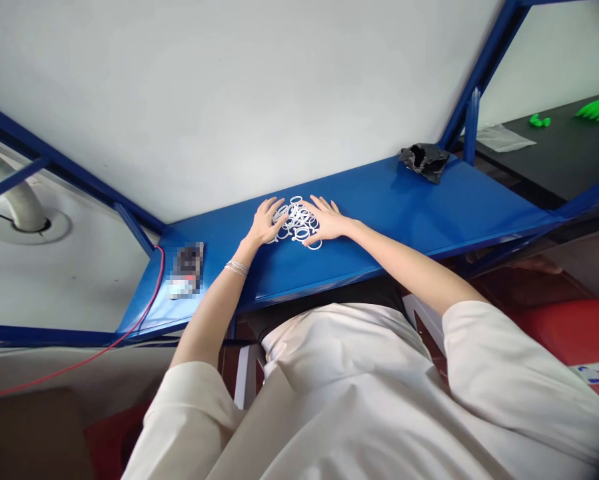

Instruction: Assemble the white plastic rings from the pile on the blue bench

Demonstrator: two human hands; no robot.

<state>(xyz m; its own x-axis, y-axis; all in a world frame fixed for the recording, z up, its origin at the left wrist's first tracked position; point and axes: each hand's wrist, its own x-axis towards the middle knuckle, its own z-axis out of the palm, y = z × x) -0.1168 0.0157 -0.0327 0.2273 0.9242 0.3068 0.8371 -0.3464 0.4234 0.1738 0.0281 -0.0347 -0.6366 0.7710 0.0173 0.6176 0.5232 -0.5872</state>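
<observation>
A loose heap of white rings (299, 219), some with a small knob on the rim, lies on the blue tabletop (369, 207). At the heap's left edge rests my left hand (265, 221), fingers spread, with a bracelet on its wrist. From the right side my right hand (326, 219) cups the heap, its fingers apart and its thumb over the near rings. Both hands appear to touch the outer rings without gripping any. Parts of the heap are hidden under the fingers.
A crumpled black plastic bag (424, 161) sits at the back right. A blurred-out flat object (186, 270) lies at the left end beside a red cable (154, 293). Blue frame bars (472, 127) rise at both ends. A white panel (279, 100) stands behind the table.
</observation>
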